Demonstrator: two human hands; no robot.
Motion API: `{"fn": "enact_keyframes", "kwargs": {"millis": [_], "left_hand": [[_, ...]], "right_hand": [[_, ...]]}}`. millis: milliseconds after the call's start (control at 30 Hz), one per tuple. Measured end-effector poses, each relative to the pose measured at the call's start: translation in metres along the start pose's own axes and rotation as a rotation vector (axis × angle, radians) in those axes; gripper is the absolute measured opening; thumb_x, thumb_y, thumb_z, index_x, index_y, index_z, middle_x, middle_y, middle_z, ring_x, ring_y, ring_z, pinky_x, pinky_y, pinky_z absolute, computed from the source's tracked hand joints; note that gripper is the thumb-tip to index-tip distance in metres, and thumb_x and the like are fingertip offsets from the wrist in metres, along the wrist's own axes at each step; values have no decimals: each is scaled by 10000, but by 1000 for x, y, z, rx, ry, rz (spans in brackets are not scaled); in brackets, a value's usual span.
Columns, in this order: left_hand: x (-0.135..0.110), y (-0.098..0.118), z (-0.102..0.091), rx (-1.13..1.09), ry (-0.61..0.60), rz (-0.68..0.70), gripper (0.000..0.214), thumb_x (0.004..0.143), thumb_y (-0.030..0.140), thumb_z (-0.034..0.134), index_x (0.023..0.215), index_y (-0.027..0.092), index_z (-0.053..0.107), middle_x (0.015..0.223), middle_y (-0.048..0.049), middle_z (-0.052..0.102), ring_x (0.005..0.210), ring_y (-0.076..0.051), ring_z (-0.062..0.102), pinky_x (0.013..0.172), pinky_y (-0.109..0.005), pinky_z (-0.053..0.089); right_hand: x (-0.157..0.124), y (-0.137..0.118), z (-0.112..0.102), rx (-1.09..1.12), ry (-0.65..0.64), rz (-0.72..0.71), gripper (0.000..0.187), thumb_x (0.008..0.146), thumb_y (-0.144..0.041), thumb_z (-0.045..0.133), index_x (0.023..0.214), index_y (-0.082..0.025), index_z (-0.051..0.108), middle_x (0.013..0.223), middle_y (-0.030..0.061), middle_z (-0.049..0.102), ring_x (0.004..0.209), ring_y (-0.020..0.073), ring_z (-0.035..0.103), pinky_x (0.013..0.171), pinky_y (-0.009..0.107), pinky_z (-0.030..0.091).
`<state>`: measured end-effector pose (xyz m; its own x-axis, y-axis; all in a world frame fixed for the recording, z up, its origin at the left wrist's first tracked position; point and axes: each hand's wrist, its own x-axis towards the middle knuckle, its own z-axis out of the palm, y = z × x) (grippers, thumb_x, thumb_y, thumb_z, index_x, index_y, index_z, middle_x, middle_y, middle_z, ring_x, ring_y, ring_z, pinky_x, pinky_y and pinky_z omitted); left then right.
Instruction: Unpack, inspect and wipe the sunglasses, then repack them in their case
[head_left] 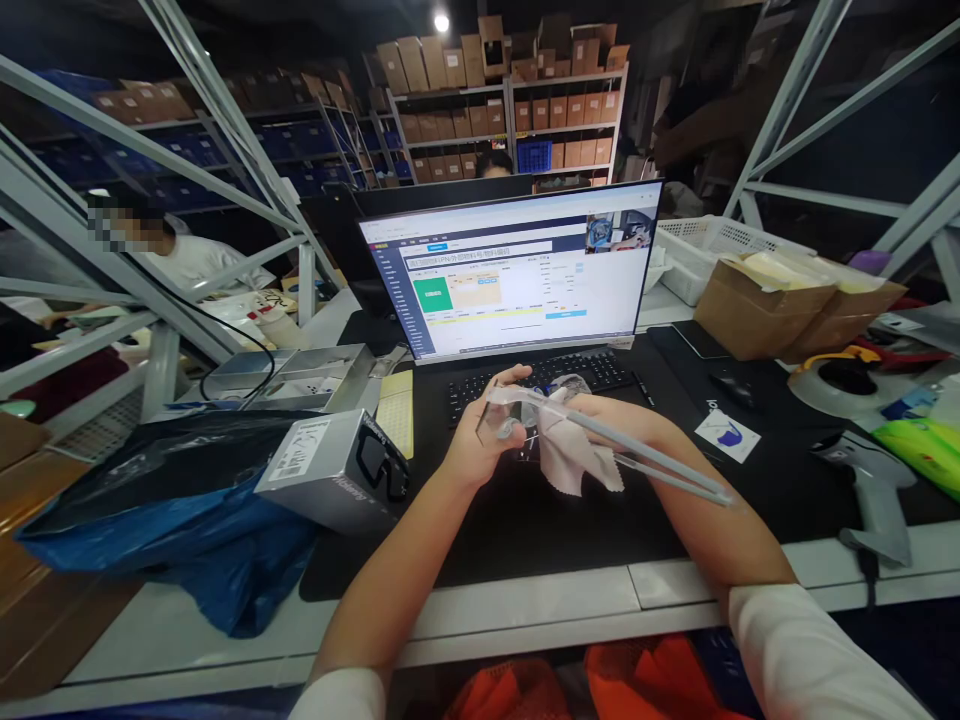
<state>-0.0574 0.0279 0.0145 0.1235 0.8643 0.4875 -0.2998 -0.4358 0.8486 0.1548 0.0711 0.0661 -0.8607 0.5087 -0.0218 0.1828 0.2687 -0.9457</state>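
Over the black desk mat (pixel 525 520), in front of the keyboard (pixel 547 375), both my hands hold a pair of clear-framed glasses (pixel 600 435). My left hand (pixel 480 440) grips the frame at one lens, fingers curled round it. My right hand (pixel 592 415) pinches a pale pink cleaning cloth (pixel 574 460) against the other lens. The temple arms stick out to the right over my right forearm.
A lit monitor (pixel 517 270) stands behind the keyboard. A grey glasses box (pixel 330 470) rests on a blue-black bag (pixel 150 510) at left. A mouse (pixel 731 385), a barcode scanner (pixel 870 490), a tape dispenser (pixel 840 380) and a cardboard box (pixel 765 305) lie right. A person sits far left.
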Motion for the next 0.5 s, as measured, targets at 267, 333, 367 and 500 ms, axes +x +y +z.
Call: {"fn": "enact_keyframes", "kwargs": {"millis": [267, 333, 367, 500], "left_hand": [[1, -12, 6, 128, -186, 73, 446, 723, 486, 829, 1112, 289, 735, 1490, -80, 501, 1444, -337, 386, 1150, -472, 369], [3, -7, -1, 236, -164, 199, 439, 733, 474, 826, 1120, 289, 733, 1482, -84, 512, 1489, -324, 311, 1189, -484, 313], [4, -4, -4, 272, -146, 250, 431, 739, 465, 824, 1119, 285, 732, 1469, -89, 528, 1496, -316, 300, 1197, -486, 303], [7, 7, -8, 271, -76, 335, 430, 732, 426, 840, 1114, 267, 720, 1325, -112, 652, 1448, -323, 400, 1172, -521, 355]], "right_hand": [[5, -1, 19, 140, 131, -76, 246, 849, -366, 628, 845, -124, 675, 807, 50, 661, 718, 173, 590, 668, 292, 484], [4, -3, 16, 125, 82, -59, 250, 849, -363, 634, 839, -122, 697, 794, 52, 677, 720, 180, 611, 682, 296, 497], [2, -4, 12, 102, 52, -52, 240, 843, -356, 643, 826, -125, 704, 784, 48, 680, 718, 179, 614, 686, 293, 500], [0, 1, -7, 31, 60, -77, 167, 804, -318, 686, 774, -156, 716, 769, 25, 681, 723, 171, 607, 703, 279, 504]]}}
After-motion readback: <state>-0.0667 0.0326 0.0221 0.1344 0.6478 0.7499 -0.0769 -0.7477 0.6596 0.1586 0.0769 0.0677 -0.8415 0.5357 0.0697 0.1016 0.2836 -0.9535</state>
